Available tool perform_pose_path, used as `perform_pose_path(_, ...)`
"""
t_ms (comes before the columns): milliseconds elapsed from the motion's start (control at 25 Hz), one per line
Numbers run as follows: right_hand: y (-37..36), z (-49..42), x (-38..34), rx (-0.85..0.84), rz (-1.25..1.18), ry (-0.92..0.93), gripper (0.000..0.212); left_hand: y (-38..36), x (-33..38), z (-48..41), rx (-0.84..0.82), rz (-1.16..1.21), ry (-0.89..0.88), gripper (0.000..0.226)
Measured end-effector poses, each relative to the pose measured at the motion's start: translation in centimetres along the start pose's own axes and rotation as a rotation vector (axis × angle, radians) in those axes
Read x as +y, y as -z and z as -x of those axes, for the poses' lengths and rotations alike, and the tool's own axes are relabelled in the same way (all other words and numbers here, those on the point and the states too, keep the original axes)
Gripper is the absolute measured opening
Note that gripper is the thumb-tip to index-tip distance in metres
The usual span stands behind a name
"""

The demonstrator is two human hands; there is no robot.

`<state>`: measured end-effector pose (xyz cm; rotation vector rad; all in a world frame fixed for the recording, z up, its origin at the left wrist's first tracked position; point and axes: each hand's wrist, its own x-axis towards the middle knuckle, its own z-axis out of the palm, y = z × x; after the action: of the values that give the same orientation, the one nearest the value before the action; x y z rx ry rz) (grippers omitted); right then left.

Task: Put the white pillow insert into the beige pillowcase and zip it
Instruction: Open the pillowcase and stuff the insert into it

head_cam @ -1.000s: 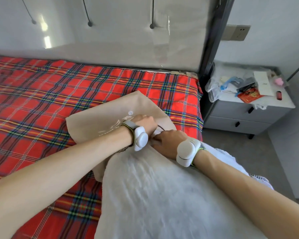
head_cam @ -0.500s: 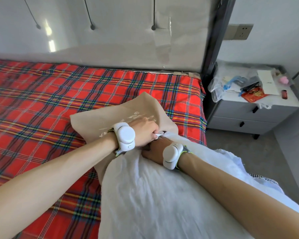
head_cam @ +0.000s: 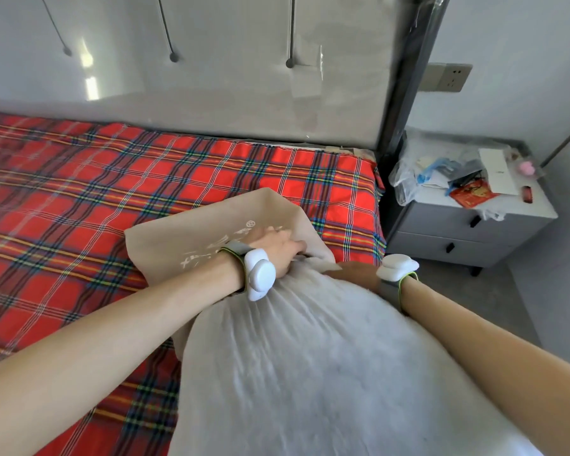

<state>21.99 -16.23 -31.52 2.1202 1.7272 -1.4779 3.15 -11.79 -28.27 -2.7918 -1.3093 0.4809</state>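
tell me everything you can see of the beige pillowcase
The beige pillowcase is smooth tan cloth with a faint white printed logo, lying mostly flat and limp on the red plaid bedsheet. The left hand grips its open edge, where the white pillow insert meets its mouth; no zip is visible.

Matt beige cloth pillowcase [head_cam: 191, 238]

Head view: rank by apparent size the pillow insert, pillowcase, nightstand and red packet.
1. white pillow insert, largest, though nearest the camera.
2. beige pillowcase and nightstand look alike; not ranked.
3. red packet, smallest.
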Motion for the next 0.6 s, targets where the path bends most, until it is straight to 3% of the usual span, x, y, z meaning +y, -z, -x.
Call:
perform_pose_path(120,-0.2,1.1,-0.4,0.12,-0.114,0.141,0.042,0.3,0.3,-1.2,-0.107,-0.083,0.065,0.031)
perform_pose_path(200,0.2,3.2,-1.5,0.236,-0.171,0.327,0.043,2.1,0.1,0.0,-0.077,0.017,0.088,0.03)
perform_pose_path(360,6.3,8.5,-6.5,0.281,-0.315,0.632,0.023,9.2,-2.6,3.7,0.342,0.332,0.124,0.023)
perform_pose_path(480,11.4,11.8,-12.0,0.334,0.005,0.716,0.032,13.4,-5.3,4.6,0.547,0.537,0.151,0.016)
perform_pose_path(600,14.2,14.6,-16.7,0.218,0.376,0.71,0.034,15.0,-6.8,3.8,0.641,0.925,0.215,0.009)
